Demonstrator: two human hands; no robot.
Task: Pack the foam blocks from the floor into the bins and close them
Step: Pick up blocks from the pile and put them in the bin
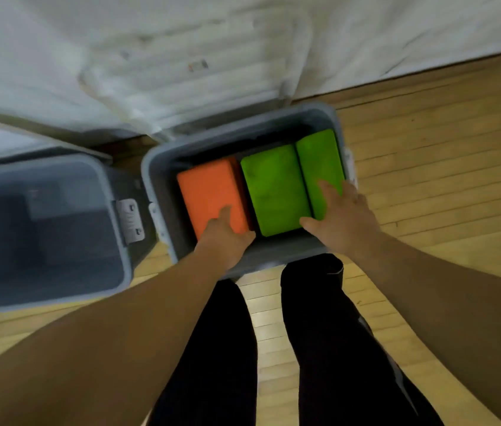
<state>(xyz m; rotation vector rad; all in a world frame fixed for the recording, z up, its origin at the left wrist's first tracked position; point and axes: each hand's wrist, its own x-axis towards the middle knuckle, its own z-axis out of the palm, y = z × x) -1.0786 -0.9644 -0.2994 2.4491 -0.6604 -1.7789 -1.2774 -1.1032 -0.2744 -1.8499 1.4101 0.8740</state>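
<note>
Packing step, bin being filled. The orange block lies flat in the left part of the grey bin, with two green blocks beside it: the middle green block just right of the orange one, and the right green block against the bin's right wall and touching the middle one. All three sit below the rim, forming one level layer. My left hand rests on the near end of the orange block with fingers straight, pressing and grasping nothing. My right hand lies spread across the seam between the two green blocks, thumb on the middle one and forefinger on the right one, also flat and not gripping. I judge this to be the seating of the layer, pushing the blocks down and together so they lie flush. A pale ribbed panel stands behind the bin; it appears to be the bin's lid swung open, though blur makes this uncertain. To the left, well apart from my hands, a second bin stands open with a dim interior I cannot read, a latch on its near side wall. Both bins rest on the wooden floor, and no loose block shows on it. The next move calls for lifting both hands clear, then either fetching more blocks or bringing the lid down squarely.
</note>
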